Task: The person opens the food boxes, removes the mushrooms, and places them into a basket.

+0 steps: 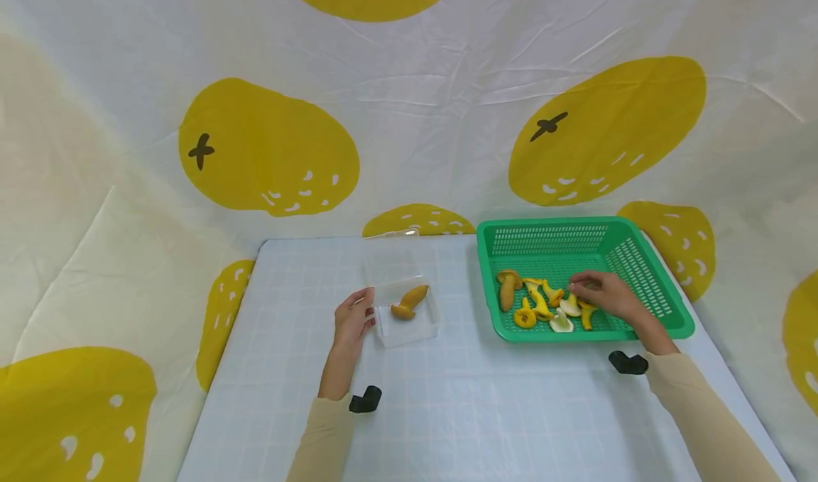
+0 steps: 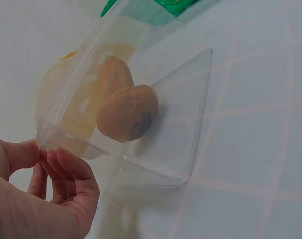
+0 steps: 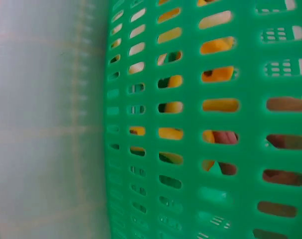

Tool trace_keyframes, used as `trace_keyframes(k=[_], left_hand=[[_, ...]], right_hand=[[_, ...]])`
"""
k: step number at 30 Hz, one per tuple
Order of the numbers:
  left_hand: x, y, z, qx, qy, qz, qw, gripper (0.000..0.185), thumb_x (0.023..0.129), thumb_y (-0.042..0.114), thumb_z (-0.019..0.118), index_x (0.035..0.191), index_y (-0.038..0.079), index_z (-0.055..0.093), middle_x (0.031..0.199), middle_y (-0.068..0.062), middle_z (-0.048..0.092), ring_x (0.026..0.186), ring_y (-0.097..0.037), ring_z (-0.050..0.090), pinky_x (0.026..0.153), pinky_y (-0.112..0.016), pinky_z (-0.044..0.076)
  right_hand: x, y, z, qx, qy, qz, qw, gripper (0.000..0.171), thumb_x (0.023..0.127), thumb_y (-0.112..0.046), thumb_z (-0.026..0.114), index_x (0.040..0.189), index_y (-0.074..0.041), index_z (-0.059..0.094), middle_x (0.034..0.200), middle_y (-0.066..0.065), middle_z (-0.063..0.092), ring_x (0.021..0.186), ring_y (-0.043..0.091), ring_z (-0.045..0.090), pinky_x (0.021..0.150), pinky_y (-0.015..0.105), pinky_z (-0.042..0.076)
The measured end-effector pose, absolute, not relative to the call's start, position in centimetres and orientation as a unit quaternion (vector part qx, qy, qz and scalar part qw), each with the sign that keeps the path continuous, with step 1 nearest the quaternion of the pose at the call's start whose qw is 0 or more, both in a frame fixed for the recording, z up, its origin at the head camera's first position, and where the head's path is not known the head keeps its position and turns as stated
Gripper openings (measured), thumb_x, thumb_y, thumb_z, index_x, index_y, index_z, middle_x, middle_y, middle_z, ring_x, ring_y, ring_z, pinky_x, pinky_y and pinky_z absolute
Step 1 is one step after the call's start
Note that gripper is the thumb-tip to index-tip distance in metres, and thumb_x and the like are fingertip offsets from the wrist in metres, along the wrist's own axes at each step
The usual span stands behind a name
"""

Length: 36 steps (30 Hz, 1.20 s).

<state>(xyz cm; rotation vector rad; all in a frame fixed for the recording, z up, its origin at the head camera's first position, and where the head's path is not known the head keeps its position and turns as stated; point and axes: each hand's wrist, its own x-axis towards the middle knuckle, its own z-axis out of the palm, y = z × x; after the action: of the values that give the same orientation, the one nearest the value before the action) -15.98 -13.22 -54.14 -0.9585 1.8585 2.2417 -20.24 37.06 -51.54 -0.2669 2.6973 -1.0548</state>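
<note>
My left hand (image 1: 351, 319) pinches the left rim of a clear plastic box (image 1: 409, 334) between thumb and fingers. Inside the box lies a brown mushroom (image 2: 127, 113) with a thick stem. The box's clear lid (image 1: 390, 258) stands raised at the back. Over at the right, my right hand (image 1: 603, 294) reaches into a green basket (image 1: 543, 230), thumb and fingers curled at the stem of a pale yellow mushroom (image 1: 570, 306). In the right wrist view the basket's slotted wall (image 3: 191, 119) hides most of that hand.
Several yellow mushrooms (image 1: 538, 301) lie in the basket around the right hand. A larger brown mushroom (image 1: 508, 290) is at its left end. A pale mushroom (image 1: 562, 321) sits near the front wall. Patterned cloth (image 1: 434, 113) rises behind the checked table (image 1: 479, 404).
</note>
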Motion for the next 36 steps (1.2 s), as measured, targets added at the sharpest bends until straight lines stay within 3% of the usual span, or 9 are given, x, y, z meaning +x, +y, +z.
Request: trace_keyframes(k=[9, 13, 16, 36], left_hand=[[-16.1, -13.3, -54.1, -0.309, 0.607, 0.731, 0.040, 0.038, 0.099, 0.030, 0.071, 0.130, 0.009, 0.067, 0.112, -0.005, 0.058, 0.095, -0.018, 0.055, 0.072, -0.023, 0.052], [-16.1, -13.3, -54.1, -0.306, 0.606, 0.733, 0.040, 0.038, 0.100, 0.030, 0.071, 0.130, 0.008, 0.067, 0.111, -0.005, 0.059, 0.093, -0.018, 0.055, 0.072, -0.024, 0.052], [-16.0, -13.2, -54.1, -0.307, 0.607, 0.732, 0.039, 0.037, 0.099, 0.030, 0.071, 0.129, 0.009, 0.067, 0.110, -0.004, 0.059, 0.092, -0.017, 0.055, 0.074, -0.025, 0.052], [-15.8, -13.2, -54.0, -0.310, 0.609, 0.728, 0.045, 0.040, 0.100, 0.032, 0.071, 0.132, 0.010, 0.066, 0.124, -0.012, 0.059, 0.094, -0.018, 0.054, 0.079, -0.027, 0.052]], right_hand=[[-20.1, 35.7, -50.5, -0.110, 0.923, -0.365, 0.050, 0.040, 0.106, -0.022, 0.061, 0.131, 0.009, 0.061, 0.124, 0.029, 0.065, 0.115, 0.047, 0.062, 0.090, 0.057, 0.053], [-20.2, 34.4, -49.8, -0.123, 0.914, -0.384, 0.036, 0.034, 0.107, -0.021, 0.059, 0.128, 0.006, 0.063, 0.122, 0.027, 0.067, 0.112, 0.045, 0.064, 0.088, 0.034, 0.057], [-20.4, 33.5, -49.6, -0.132, 0.909, -0.395, 0.022, 0.030, 0.107, -0.020, 0.060, 0.126, 0.003, 0.065, 0.119, 0.024, 0.068, 0.109, 0.043, 0.066, 0.080, 0.017, 0.051], [-21.5, 25.7, -48.5, -0.163, 0.856, -0.490, 0.026, 0.027, 0.105, -0.019, 0.063, 0.122, 0.002, 0.065, 0.118, 0.020, 0.068, 0.109, 0.032, 0.065, 0.089, 0.014, 0.049]])
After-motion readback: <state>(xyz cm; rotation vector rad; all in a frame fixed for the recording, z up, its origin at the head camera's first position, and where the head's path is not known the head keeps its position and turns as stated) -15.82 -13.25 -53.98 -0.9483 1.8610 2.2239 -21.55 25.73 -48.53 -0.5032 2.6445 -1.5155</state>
